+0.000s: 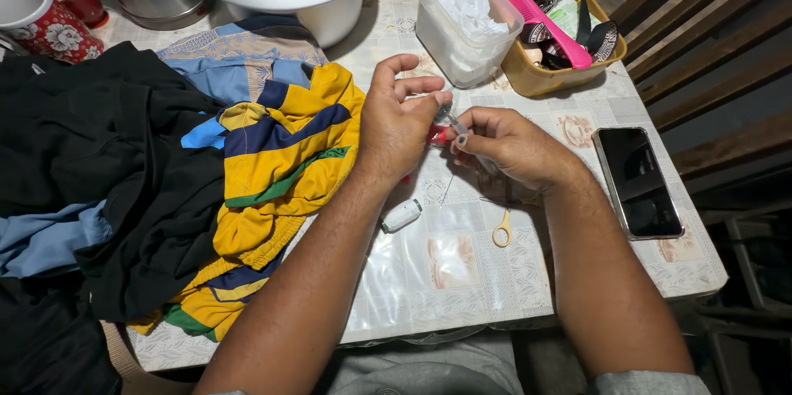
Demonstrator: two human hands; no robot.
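My left hand (396, 127) and my right hand (516, 148) meet over the middle of the table. My left fingertips pinch a small red item (437, 134). The thumb and forefinger of my right hand pinch a thin silvery pin-like piece (454, 120) right beside it; whether it is a needle is too small to tell. A white thread spool (402, 215) lies on the patterned tablecloth (462, 271) just below my left wrist. Small scissors with yellow handles (502, 232) lie under my right wrist. A yellow, blue and green striped garment (280, 156) is heaped to the left of my left forearm.
Black clothing (124, 172) and blue clothing (239, 57) cover the table's left side. A phone (639, 185) lies at the right edge. At the back stand a clear tub with a white bag (458, 32), a tan basket with a pink comb (536, 73), a white cooker (330, 7) and red flowered mugs (37, 20).
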